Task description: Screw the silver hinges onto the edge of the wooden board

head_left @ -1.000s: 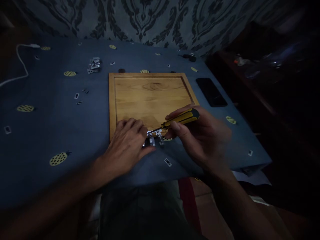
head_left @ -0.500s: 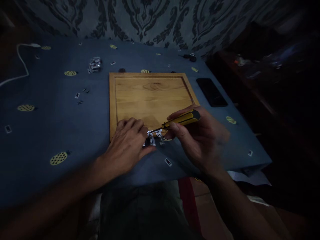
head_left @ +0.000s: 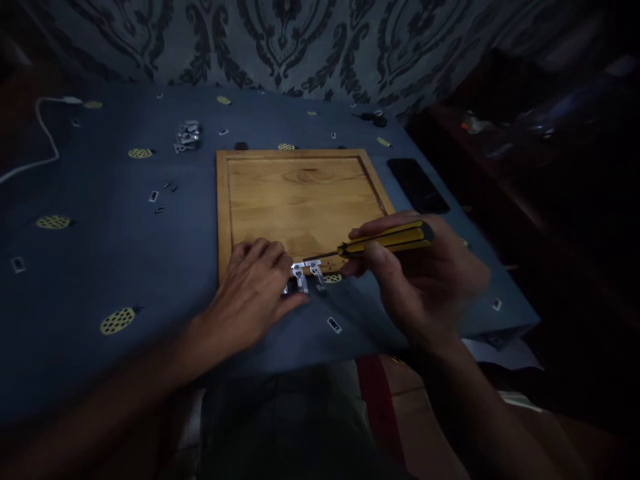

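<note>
A framed wooden panel lies flat on the table. Along its near edge sit silvery metal hinges, two plainly visible and part of another beside my left hand. My left hand is curled over that edge, fingers on top and thumb below, holding a hinge partly hidden under it. In my right hand is a yellow-and-black screwdriver, gripped by its handle. Its shaft points left, with the tip above the right hinge; whether it touches is unclear.
Several more hinges are piled at the back left, with small screws nearer. A black phone lies right of the panel. Dark keys or a similar small object lie behind. A white cable runs along the left.
My right hand and the screwdriver have moved right, lifting the tip off the hinge beside my left hand. My left hand has stayed put. The view has shifted slightly.
</note>
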### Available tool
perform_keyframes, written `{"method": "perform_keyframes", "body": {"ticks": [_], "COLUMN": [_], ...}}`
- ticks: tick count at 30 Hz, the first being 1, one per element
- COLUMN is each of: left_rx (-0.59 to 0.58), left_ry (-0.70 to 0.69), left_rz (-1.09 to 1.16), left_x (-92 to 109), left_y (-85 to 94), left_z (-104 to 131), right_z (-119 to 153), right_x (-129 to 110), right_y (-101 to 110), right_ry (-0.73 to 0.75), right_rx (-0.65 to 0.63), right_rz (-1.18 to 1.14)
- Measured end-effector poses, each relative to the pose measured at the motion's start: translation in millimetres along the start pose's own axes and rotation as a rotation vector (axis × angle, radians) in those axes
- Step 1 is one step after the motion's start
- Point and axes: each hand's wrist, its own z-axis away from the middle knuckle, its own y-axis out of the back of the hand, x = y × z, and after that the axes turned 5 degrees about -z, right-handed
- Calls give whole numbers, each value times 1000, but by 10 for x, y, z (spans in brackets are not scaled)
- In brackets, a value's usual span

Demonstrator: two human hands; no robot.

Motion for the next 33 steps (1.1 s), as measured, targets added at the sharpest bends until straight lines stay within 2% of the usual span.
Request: {"method": "perform_keyframes", "body": {"ticks": [12, 26, 29, 33], "left_rx": [15, 10, 18, 113], "left_ry": [37, 42, 77, 146], "left_rz": [16, 54, 118, 284], "left_x": [-9, -6, -47, -171], "left_y": [35, 38, 89, 186], "left_z": [-4, 1, -7, -16], "right_z": [75, 72, 59, 42], "right_x": [13, 14, -3, -6], "right_y": [59, -39, -42, -30], "right_ry": [-29, -54, -39, -22], "right_rx": [-43, -75, -57, -55], "right_rz": [-10, -33, -43, -56]}}
